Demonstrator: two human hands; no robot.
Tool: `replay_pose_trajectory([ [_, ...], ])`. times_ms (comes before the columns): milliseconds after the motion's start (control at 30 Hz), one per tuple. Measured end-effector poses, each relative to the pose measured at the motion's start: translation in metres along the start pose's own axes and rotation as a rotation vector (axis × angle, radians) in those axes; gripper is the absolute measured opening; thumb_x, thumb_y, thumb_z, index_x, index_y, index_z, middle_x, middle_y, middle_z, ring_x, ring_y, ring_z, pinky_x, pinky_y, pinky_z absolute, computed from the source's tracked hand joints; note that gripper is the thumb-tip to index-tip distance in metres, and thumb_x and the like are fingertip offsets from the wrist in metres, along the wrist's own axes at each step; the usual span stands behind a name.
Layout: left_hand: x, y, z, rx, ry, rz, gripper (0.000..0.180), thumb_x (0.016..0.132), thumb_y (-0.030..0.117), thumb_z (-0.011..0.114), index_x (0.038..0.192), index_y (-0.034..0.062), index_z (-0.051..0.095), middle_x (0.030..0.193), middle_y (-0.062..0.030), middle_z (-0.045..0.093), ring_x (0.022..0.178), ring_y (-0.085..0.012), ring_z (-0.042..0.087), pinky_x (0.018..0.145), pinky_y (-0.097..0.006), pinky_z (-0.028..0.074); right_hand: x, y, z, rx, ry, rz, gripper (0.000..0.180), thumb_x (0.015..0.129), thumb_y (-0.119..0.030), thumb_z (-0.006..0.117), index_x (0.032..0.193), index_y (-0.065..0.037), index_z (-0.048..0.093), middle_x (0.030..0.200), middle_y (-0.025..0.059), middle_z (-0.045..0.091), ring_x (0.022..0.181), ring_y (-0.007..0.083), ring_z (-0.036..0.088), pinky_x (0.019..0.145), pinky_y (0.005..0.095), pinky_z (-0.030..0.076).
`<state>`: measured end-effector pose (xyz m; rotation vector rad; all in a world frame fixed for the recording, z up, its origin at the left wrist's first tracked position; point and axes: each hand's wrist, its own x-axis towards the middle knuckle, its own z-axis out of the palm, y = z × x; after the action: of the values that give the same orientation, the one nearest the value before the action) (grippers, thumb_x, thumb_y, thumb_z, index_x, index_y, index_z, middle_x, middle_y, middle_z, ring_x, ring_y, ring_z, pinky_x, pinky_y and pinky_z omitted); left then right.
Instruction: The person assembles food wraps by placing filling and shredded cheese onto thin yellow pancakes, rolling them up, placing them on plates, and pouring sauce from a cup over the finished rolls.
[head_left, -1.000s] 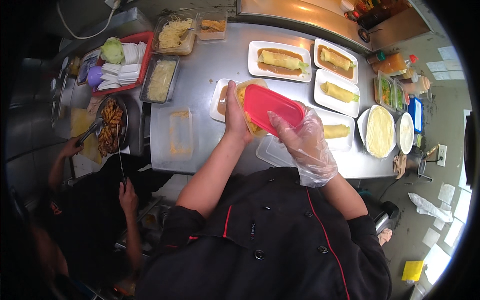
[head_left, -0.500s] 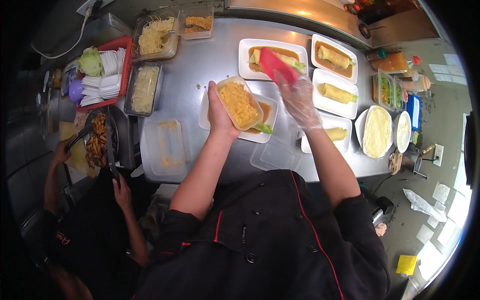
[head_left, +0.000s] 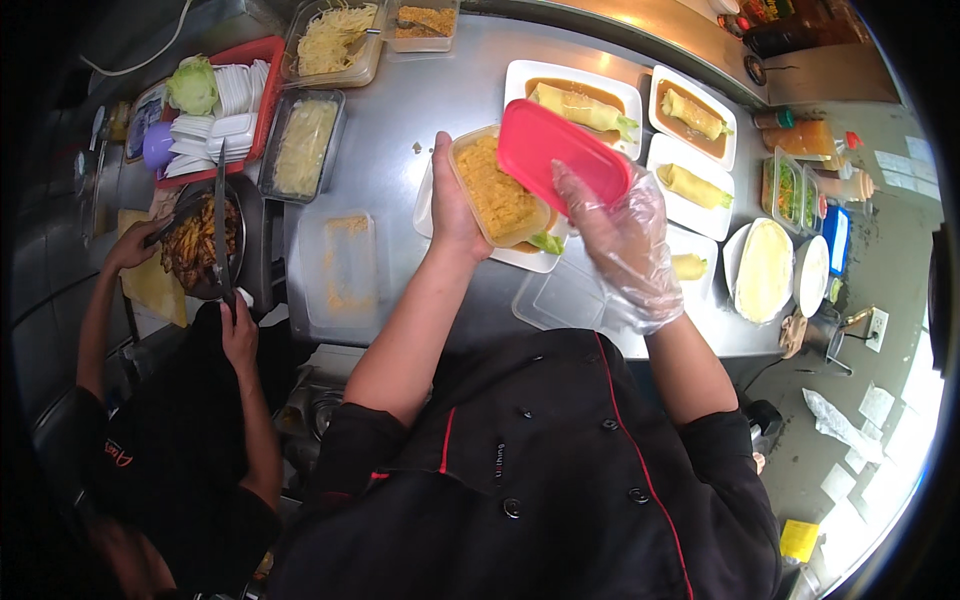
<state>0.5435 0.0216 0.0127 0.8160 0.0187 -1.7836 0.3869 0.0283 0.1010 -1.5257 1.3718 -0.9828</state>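
Observation:
My bare left hand (head_left: 456, 205) is wrapped round the side of a clear plastic tub (head_left: 541, 231) of crumbly orange-yellow food (head_left: 498, 192). In my right hand (head_left: 622, 238), covered by a clear plastic glove, is a red lid (head_left: 560, 155), tilted over the tub's right side and hiding part of it. Below the tub a white plate (head_left: 531, 262) with brown sauce and a bit of green leaf is mostly covered. Beyond stand white plates with yellow rolls: one roll (head_left: 585, 106) in sauce, another (head_left: 693, 113) in sauce, and a plain one (head_left: 696, 186).
An empty clear container (head_left: 338, 270) with crumbs lies left; a clear lid (head_left: 560, 298) lies near me. Tubs of shredded food (head_left: 333, 42) and pale slices (head_left: 304, 147) stand far left. At right are stacked pale wraps (head_left: 764, 270). A co-worker's hands (head_left: 238, 335) use tongs at a pan.
The red lid has come down and nearer, from above the far plate to over the tub's right edge, turning flatter to view. My left hand still holds the tub.

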Motion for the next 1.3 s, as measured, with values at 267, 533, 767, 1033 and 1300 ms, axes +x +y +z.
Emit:
replay_pose_trajectory([
  [267,-0.020,0.003,0.008,0.058,-0.071,0.062,0.066,0.099,0.065,0.032,0.119,0.0090,0.059,0.113,-0.0115,0.066,0.103,-0.0258,0.067,0.091,-0.040,0.055,-0.016,-0.011,0.019,-0.060,-0.021,-0.141,0.022,0.090,-0.013,0.070,0.104,0.004,0.069,0.086,0.0193,0.071,0.073,0.0313,0.070,0.066,0.0375,0.054],
  [533,-0.027,0.001,-0.012,0.154,0.094,0.157,0.066,0.099,0.065,0.033,0.119,0.0071,0.059,0.112,-0.0124,0.066,0.103,-0.0253,0.067,0.088,-0.040,0.056,-0.032,-0.029,0.019,0.188,-0.091,0.316,0.039,0.089,-0.024,0.075,0.114,0.005,0.065,0.085,0.0097,0.071,0.067,0.0117,0.066,0.059,0.0271,0.054],
  [767,-0.062,0.031,-0.100,0.098,0.177,0.142,0.070,0.099,0.066,0.033,0.120,0.0039,0.060,0.101,-0.0133,0.067,0.086,-0.0248,0.068,0.077,-0.040,0.058,-0.051,0.020,0.023,-0.200,-0.062,-0.082,0.036,0.092,-0.023,0.072,0.116,0.003,0.064,0.079,0.0126,0.070,0.062,0.0179,0.064,0.059,0.0323,0.051],
  [1033,-0.110,0.003,-0.111,0.064,0.149,-0.017,0.069,0.101,0.061,0.034,0.135,0.0047,0.052,0.106,-0.0114,0.065,0.090,-0.0230,0.066,0.079,-0.038,0.056,-0.057,0.082,0.068,-0.415,-0.219,-0.415,0.021,0.088,-0.004,0.066,0.108,0.002,0.063,0.083,0.0235,0.066,0.075,0.0427,0.065,0.067,0.0477,0.051],
  [1300,-0.081,-0.029,-0.113,0.095,-0.169,-0.129,0.072,0.102,0.058,0.033,0.156,0.0109,0.027,0.118,-0.0097,0.062,0.097,-0.0214,0.065,0.082,-0.037,0.056,-0.045,0.055,0.063,-0.320,-0.250,-0.329,0.023,0.090,-0.007,0.068,0.111,0.001,0.062,0.085,0.0227,0.067,0.073,0.0399,0.066,0.065,0.0456,0.052],
])
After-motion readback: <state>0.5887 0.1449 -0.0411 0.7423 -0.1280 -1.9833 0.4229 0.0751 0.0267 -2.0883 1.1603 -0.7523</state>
